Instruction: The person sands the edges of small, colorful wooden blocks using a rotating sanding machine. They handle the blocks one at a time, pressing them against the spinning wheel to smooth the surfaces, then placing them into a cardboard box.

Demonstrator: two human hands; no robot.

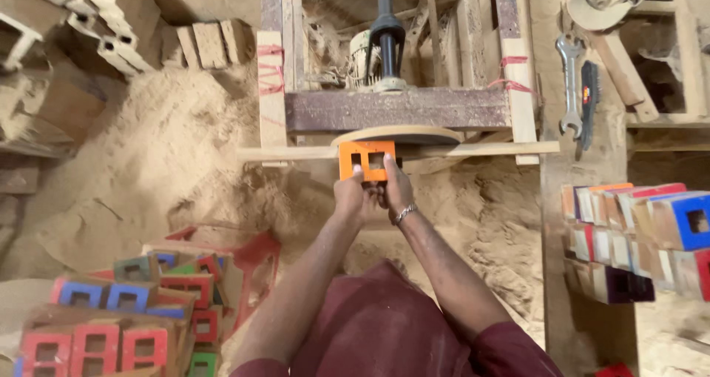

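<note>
The left hand (349, 196) and the right hand (396, 192) are curled together around the bottom of an orange block (367, 159), a small square frame with two holes in it. Both hands grip it tight, with the fingers closed on its lower edge and a silver bracelet (404, 213) on the right wrist. The block is held up in the middle, and its top edge is touching or almost touching the flat round wooden disc (397, 134) above it; I cannot tell which. A thin wooden bar (296, 153) runs across just behind the block. The disc sits under a heavy wooden frame (396, 108) with a dark motor shaft (387, 29) going down into it. There is open room on both sides of the hands, with only soft piles of sawdust (155, 147) below. Down to the left, well apart, lies a heap of painted blocks (140, 314) in red, blue and green. To the right, more coloured blocks (636, 233) stand in rows on a shelf. A wrench (569, 85) and a dark file (587, 103) hang on the wooden post at the right, and plain wooden pieces (211, 44) are stacked at the top left.
</note>
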